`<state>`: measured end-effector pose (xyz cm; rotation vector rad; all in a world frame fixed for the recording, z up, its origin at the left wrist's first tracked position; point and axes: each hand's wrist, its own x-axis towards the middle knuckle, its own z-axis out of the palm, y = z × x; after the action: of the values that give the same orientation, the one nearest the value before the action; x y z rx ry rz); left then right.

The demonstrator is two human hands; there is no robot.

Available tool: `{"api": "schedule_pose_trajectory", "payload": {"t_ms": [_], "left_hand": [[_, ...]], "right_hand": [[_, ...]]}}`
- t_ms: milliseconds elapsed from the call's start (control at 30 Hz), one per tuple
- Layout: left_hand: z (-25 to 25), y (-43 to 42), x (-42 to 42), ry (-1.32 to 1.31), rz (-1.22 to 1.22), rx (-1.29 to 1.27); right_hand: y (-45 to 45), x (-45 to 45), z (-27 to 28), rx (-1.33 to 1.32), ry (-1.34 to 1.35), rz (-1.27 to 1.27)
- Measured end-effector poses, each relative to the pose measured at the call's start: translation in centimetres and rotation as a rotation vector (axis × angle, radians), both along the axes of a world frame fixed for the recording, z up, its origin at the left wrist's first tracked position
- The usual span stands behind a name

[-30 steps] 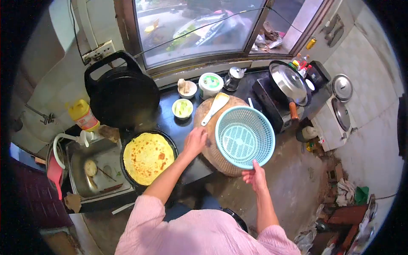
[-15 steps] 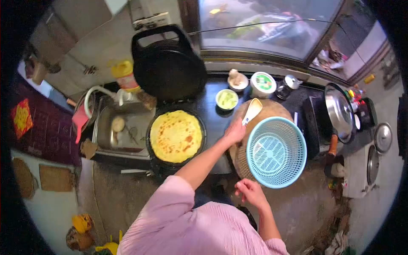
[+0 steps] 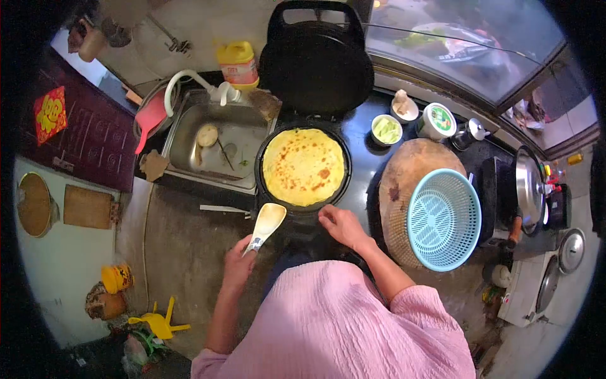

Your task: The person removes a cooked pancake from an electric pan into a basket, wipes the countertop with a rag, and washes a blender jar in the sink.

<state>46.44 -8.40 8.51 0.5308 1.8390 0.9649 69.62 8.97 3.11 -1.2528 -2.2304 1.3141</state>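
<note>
My left hand (image 3: 238, 262) grips the handle of a pale rice paddle (image 3: 270, 218). The paddle's blade points up at the front left rim of a round black electric griddle (image 3: 346, 183). A browned yellow flatbread (image 3: 304, 167) lies flat in the griddle and covers most of its base. The griddle's black lid (image 3: 315, 69) stands raised behind it. At the front right of the griddle is my right hand (image 3: 344, 227), its fingers bent together. Its fingertips are partly hidden, so I cannot tell whether they hold or touch anything.
A light blue plastic basket (image 3: 472, 249) sits on a round wooden board (image 3: 398, 167) to the right. Behind are small bowls (image 3: 386, 130) and a lidded tub (image 3: 437, 121). The metal sink (image 3: 183, 136) is left, with a yellow jug (image 3: 238, 63) behind. A lidded pan (image 3: 530, 183) stands far right.
The rice paddle has passed from above the board to the griddle's front left. My left hand has drawn back left with it. My right hand has moved to the griddle's front right, and the view has shifted left.
</note>
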Motion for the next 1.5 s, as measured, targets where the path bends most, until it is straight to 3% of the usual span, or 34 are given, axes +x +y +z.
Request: {"api": "schedule_pose_trajectory", "payload": {"t_ms": [67,100,267,400,633,733,933,1033,1133,1233,1333,1433,1500], "left_hand": [[1.3,0.8,0.8,0.047,-0.019,-0.051],[1.7,1.1,0.9,-0.053,0.015,-0.045],[-2.3,2.2,-1.0,-0.033,-0.051,-0.006],[-1.8,4.6,-1.7,-0.038,-0.088,-0.062],[-3.6,4.6,-2.5,-0.259,0.049,-0.069],[-6.3,4.4,-3.1,-0.28,0.078,-0.025],[-9.4,5.2,-3.4,-0.339,0.11,0.057],[-9.9,7.1,-2.6,-0.343,0.094,0.104],[-9.8,8.8,-1.8,-0.391,0.095,0.136],[-9.9,10.1,-1.8,-0.487,0.053,0.171],[-10.2,11.3,-1.8,-0.561,0.004,0.215],[-9.8,11.6,-1.9,-0.637,-0.044,0.255],[-9.3,11.2,-2.2,-0.675,-0.07,0.278]], "right_hand": [[0.3,-1.4,-0.8,0.032,0.011,0.006],[0.5,-2.0,-1.3,0.056,0.012,0.01],[1.3,-3.6,-2.1,0.097,0.012,0.031],[1.4,-4.0,-2.1,0.062,0.002,0.012],[1.6,-4.2,-2.2,0.127,-0.025,-0.016],[1.8,-4.8,-2.6,0.441,-0.023,0.056],[2.3,-6.7,-1.4,0.507,-0.093,0.152],[3.2,-8.2,-0.4,0.731,0.048,0.091],[5.1,-9.1,-1.2,0.741,0.025,0.08],[6.4,-9.6,-1.8,0.755,-0.062,0.024],[7.8,-10.3,-1.7,0.511,-0.304,0.038],[8.6,-11.1,-1.2,0.473,-0.328,0.033],[8.1,-11.9,-1.2,0.58,-0.462,0.027]]}}
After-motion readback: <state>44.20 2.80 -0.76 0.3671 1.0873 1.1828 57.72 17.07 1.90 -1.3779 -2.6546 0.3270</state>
